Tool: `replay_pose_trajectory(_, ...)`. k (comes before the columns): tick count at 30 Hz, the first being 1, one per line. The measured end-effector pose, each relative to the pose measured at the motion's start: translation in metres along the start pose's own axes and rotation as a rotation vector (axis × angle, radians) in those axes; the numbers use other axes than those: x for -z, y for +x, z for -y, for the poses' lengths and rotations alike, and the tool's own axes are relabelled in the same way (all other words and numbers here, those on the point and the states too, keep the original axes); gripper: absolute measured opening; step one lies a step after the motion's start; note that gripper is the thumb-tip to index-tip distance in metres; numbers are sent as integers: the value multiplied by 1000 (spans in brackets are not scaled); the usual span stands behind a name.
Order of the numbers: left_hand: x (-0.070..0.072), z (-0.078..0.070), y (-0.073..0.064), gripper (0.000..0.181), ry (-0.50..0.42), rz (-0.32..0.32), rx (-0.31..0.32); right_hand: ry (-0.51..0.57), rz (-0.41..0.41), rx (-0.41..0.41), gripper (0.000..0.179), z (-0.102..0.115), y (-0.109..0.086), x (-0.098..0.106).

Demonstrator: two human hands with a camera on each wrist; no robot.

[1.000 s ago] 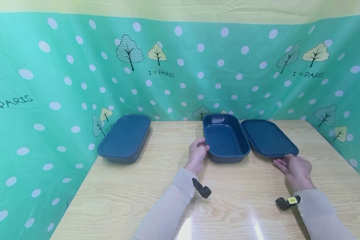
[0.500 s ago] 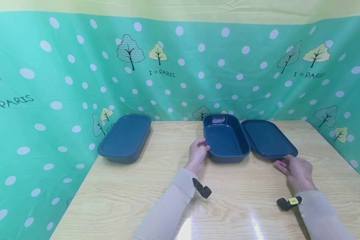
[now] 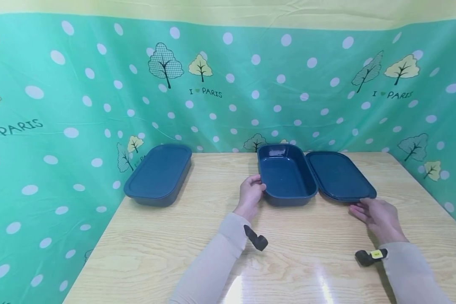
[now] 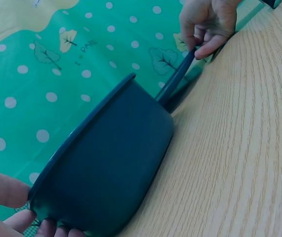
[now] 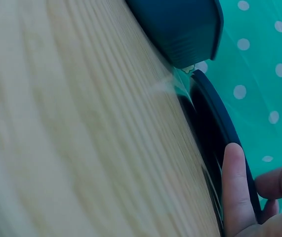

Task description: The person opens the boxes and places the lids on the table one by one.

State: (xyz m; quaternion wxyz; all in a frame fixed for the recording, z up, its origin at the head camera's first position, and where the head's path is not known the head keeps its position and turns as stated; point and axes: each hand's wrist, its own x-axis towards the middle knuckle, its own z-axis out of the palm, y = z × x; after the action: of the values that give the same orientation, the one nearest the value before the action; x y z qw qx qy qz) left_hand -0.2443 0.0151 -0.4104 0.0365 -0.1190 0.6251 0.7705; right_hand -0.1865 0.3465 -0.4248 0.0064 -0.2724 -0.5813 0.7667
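A dark blue rectangular food container (image 3: pixel 286 177) stands uncovered on the table, its inside bare. My left hand (image 3: pixel 249 195) holds its left side near the front corner, thumb at the rim and fingers along the wall, as the left wrist view also shows. Right beside the container lies its matching blue lid (image 3: pixel 340 177). With thumb and fingers on either side of the edge, my right hand (image 3: pixel 378 217) pinches the lid near its front right corner. In the right wrist view the lid's edge (image 5: pixel 220 118) tilts slightly up from the tabletop, with a finger underneath.
Another blue container with its lid on (image 3: pixel 157 175) stands at the table's back left. A green dotted curtain (image 3: pixel 228 84) hangs behind and at both sides of the wooden table (image 3: pixel 137 253). Each wrist carries a small black camera mount.
My right hand has shifted slightly right and toward me, and the lid's near edge has come down a little. The left hand and the container have stayed in place.
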Motion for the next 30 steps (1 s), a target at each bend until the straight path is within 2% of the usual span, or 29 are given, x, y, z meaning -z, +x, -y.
replay_pose_trajectory(3, 0, 0, 0, 37, -6, 4, 5, -26, 10, 3, 18, 1, 0, 1)
replay_pose_trajectory(9, 0, 0, -1, 39, -5, 5, 13, -27, 24, -10, 16, 1, -2, 3)
replay_pose_trajectory(30, 0, -1, -2, 38, 7, -8, 15, -37, 47, 22, 18, -1, -1, 5)
